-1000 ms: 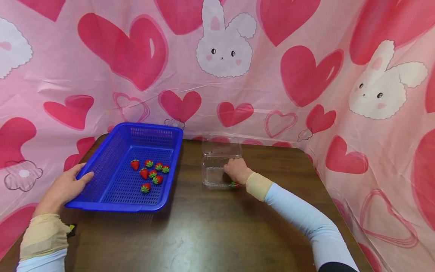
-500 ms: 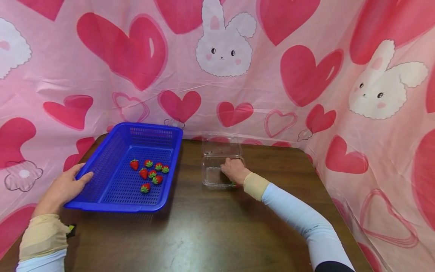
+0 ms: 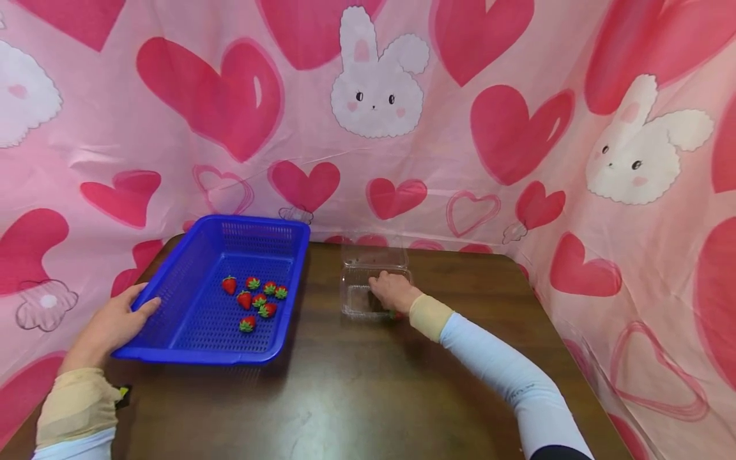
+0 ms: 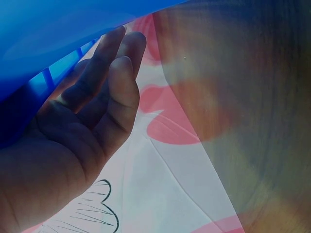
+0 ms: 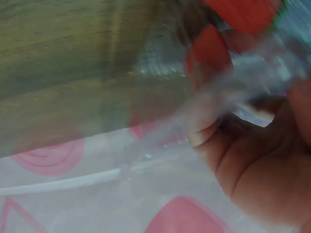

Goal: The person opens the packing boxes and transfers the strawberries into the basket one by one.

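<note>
At the near left corner of a blue plastic basket (image 3: 172,354), my left hand (image 3: 117,322) grips the side rim, thumb over the top. From below, the left wrist view shows its fingers (image 4: 116,87) bent up against the basket's outside. Several strawberries (image 3: 247,324) with green leaves lie on the basket floor. My right hand (image 3: 395,292) reaches down into a clear hinged plastic box (image 3: 353,306), fingers curled. A red strawberry (image 5: 209,53) shows at its fingertips through the plastic wall. Another strawberry (image 5: 248,14) is beside it, its leaves partly visible below the wrist in the head view.
The box's clear lid (image 3: 375,254) stands folded back behind it. Both containers are on a brown wooden table (image 3: 345,396). A pink heart-patterned curtain (image 3: 322,140) hangs close behind the table and along its sides. A small black-and-yellow object (image 3: 123,396) shows beside the left wrist.
Inside the clear box, my right hand has shifted slightly left. My left hand keeps its grip on the basket rim. The whole head view has tilted up a little.
</note>
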